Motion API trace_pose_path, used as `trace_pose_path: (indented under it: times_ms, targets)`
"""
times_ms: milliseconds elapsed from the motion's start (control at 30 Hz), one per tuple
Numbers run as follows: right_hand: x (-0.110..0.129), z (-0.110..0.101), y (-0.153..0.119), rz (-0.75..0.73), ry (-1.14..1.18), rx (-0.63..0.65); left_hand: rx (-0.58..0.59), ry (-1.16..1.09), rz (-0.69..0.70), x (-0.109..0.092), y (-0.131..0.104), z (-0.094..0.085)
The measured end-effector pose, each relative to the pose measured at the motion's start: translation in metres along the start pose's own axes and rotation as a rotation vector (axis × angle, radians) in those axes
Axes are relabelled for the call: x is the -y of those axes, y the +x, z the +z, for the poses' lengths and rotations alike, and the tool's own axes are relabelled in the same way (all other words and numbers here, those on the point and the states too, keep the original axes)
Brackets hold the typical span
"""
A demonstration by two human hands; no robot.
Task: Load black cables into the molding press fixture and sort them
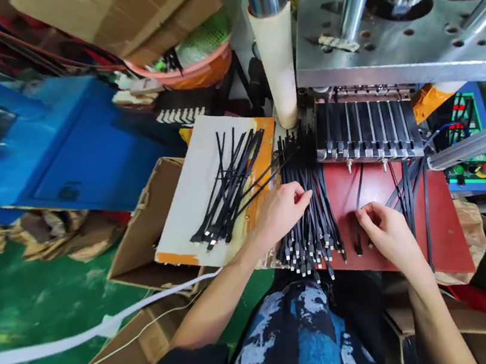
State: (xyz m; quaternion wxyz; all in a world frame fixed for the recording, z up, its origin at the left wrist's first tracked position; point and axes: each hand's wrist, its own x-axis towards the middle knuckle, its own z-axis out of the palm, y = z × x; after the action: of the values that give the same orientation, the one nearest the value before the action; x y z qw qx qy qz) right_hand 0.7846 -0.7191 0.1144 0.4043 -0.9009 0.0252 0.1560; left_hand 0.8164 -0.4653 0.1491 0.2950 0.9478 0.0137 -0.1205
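Note:
A thick bundle of black cables [309,239] with metal-tipped plugs lies at the left of the red work surface [445,220]. Over this bundle is my left hand [289,202], its fingers curled and thumb pressed in; what it grips, if anything, is too small to tell. My right hand [379,223] pinches close to a thin black cable [358,190] on the red surface; whether the cable is between the fingertips is unclear. Beyond them, a metal fixture [366,128] holds a row of black cable ends in slots. More cables [230,190] lie loosely on a white board [182,196].
A perforated steel plate [388,59] on shiny posts overhangs the fixture. A white-sleeved column [279,68] stands left of it. Green-framed controls [468,144] are at the right. Cardboard boxes [143,244], a blue cabinet [71,152] and a pink basin [196,74] are at the left.

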Motion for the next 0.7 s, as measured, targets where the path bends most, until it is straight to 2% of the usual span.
trace_pose_path:
  times_ms: [100,200,267,367,400,433,533,567,633,700]
  targets:
    - [-0.001,-0.003,-0.006,0.006,0.227,0.019,-0.023,0.000,0.030,-0.003,-0.004,-0.001]
    - [0.008,0.000,-0.016,0.003,0.335,0.021,-0.038,-0.037,0.071,-0.009,-0.007,0.007]
    - [0.018,0.000,-0.024,-0.043,0.368,0.094,0.077,-0.265,0.102,-0.015,-0.007,0.015]
    - [0.025,-0.008,-0.036,-0.125,0.325,0.357,0.384,-0.774,0.114,-0.024,-0.007,0.029]
    - [0.024,-0.011,-0.038,-0.103,0.260,0.378,0.448,-0.890,0.095,-0.026,-0.007,0.033]
    - [0.020,-0.015,-0.040,-0.039,0.155,0.318,0.478,-0.962,0.072,-0.028,-0.008,0.037]
    - [0.003,-0.021,-0.038,0.232,-0.307,-0.079,0.490,-1.024,0.010,-0.030,-0.010,0.046]
    - [-0.003,-0.021,-0.037,0.278,-0.434,-0.157,0.501,-1.030,-0.002,-0.031,-0.010,0.049]
    - [-0.012,-0.020,-0.034,0.271,-0.538,-0.156,0.542,-1.037,-0.022,-0.033,-0.011,0.053]
    - [-0.018,-0.019,-0.034,0.227,-0.491,-0.134,0.584,-1.027,-0.032,-0.037,-0.012,0.057]
